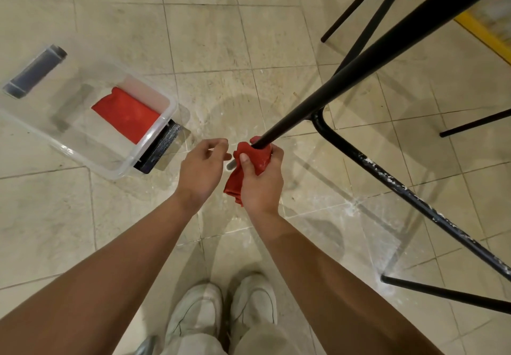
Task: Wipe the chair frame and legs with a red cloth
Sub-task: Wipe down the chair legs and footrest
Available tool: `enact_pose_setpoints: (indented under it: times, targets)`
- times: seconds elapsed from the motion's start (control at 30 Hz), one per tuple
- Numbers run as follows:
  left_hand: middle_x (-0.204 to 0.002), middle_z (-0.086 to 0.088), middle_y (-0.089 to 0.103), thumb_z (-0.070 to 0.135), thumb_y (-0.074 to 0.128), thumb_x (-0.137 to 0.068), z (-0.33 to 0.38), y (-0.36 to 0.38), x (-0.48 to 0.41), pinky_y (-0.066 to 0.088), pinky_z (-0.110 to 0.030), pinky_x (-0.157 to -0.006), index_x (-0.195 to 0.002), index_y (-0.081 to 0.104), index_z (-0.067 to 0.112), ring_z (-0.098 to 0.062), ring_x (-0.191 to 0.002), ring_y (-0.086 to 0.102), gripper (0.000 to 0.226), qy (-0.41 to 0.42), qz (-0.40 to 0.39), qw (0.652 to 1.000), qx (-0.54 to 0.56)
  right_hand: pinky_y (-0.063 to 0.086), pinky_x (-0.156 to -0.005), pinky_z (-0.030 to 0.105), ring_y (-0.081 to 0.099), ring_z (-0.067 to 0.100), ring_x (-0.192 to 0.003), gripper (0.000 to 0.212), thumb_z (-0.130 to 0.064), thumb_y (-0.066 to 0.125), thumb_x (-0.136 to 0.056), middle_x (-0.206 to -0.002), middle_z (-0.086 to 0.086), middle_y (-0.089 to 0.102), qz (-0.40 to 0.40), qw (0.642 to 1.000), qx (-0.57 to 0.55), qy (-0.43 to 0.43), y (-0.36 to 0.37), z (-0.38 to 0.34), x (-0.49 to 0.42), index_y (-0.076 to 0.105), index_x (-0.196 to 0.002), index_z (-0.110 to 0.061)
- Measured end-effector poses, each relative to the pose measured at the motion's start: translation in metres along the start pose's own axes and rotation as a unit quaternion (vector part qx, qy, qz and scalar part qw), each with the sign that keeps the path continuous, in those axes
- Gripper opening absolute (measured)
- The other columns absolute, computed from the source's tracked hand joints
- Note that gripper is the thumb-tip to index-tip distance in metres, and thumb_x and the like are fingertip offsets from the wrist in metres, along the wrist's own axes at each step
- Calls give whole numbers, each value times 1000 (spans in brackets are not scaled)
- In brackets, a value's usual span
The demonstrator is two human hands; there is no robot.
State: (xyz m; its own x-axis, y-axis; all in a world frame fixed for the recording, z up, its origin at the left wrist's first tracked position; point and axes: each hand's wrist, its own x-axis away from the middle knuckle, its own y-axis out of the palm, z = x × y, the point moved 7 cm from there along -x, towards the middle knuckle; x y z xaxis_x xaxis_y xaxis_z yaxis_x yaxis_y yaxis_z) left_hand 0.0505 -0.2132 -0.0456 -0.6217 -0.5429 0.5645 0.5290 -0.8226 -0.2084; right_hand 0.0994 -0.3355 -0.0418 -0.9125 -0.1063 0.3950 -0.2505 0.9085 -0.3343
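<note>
A black metal chair leg (359,61) slants down from the upper right toward the middle of the view. My right hand (262,180) is shut on a red cloth (253,158) that wraps the leg's lower end. Part of the cloth hangs below my thumb. My left hand (203,168) hovers just left of the cloth with its fingers curled and nothing in them. A lower frame bar (401,186), black with white scuffs, runs from the leg toward the lower right.
A clear plastic bin (83,144) stands on the tiled floor at the left, with a second red cloth (127,114) inside. More thin black chair legs (356,6) cross the upper right and right edge. My pale shoes (221,310) are at the bottom.
</note>
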Motion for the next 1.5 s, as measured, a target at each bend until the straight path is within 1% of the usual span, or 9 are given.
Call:
enact_pose_setpoints:
  times: [0.23, 0.43, 0.7, 0.83, 0.93, 1.03, 1.23, 1.4, 1.5]
  targets:
    - [-87, 12, 68, 38, 49, -92, -12, 7, -8, 47, -37, -96, -100, 60, 31, -4, -90, 61, 15, -8, 2, 1000, -19, 46, -99, 26, 62, 4, -104, 34, -18, 61, -90, -106, -9, 69, 0, 1000, 10, 22, 3, 13, -5, 59, -123, -28]
    - [-97, 11, 67, 38, 51, -91, -18, 2, -12, 47, -40, -98, -104, 61, 30, -9, -102, 61, 19, -7, 2, 1000, -8, 47, -92, 19, 64, 5, -99, 42, -33, 59, -90, -98, -4, 71, 30, 999, 8, -40, -5, 12, 2, 53, -132, -28]
    - [-99, 11, 64, 37, 50, -92, -30, 6, -18, 45, -37, -98, -105, 58, 30, -14, -103, 59, 18, -34, -17, 999, -30, 50, -87, 18, 59, -11, -77, 30, -18, 58, -93, -76, -29, 59, -28, 997, 41, 55, 12, 25, -11, 61, -121, -28]
    - [-101, 9, 61, 37, 48, -92, -35, 9, -25, 45, -36, -95, -115, 55, 28, -17, -102, 56, 25, -66, -54, 995, -46, 44, -68, 2, 62, -9, -78, 28, -16, 57, -93, -85, -19, 66, -66, 991, 79, 86, 18, 30, -20, 61, -119, -25]
    - [-99, 11, 61, 37, 47, -92, -36, 12, -26, 45, -36, -94, -120, 54, 26, -17, -100, 56, 30, -75, -68, 993, -53, 45, -76, 13, 61, 10, -98, 28, -20, 57, -93, -107, -5, 67, -80, 983, 122, 115, 22, 31, -23, 60, -120, -26]
    - [-101, 8, 62, 37, 48, -92, -36, 11, -24, 45, -36, -94, -119, 54, 26, -17, -99, 56, 29, -76, -59, 994, -53, 45, -92, 20, 61, 9, -101, 29, -20, 58, -92, -108, -6, 68, -67, 988, 99, 94, 19, 29, -18, 61, -121, -25]
    - [-99, 6, 62, 34, 50, -92, -28, 9, -20, 46, -35, -90, -113, 55, 27, -6, -84, 56, 23, -63, -38, 996, -41, 40, -83, 3, 61, -2, -98, 31, -21, 61, -90, -101, -18, 65, -24, 999, 37, 23, 6, 20, -8, 61, -120, -29]
    - [-93, 11, 60, 36, 51, -91, -29, 11, -18, 46, -36, -92, -116, 55, 25, -15, -94, 56, 28, -78, -35, 995, -47, 47, -93, 23, 63, 10, -103, 29, -18, 59, -91, -108, -6, 69, -65, 991, 67, 95, 14, 24, -17, 61, -119, -28]
    - [-89, 13, 59, 36, 52, -91, -27, 11, -14, 47, -36, -91, -116, 55, 23, -13, -90, 55, 29, -76, -34, 995, -54, 46, -93, 25, 61, 13, -105, 29, -22, 59, -92, -110, -6, 67, -73, 987, 94, 105, 12, 21, -18, 60, -121, -29]
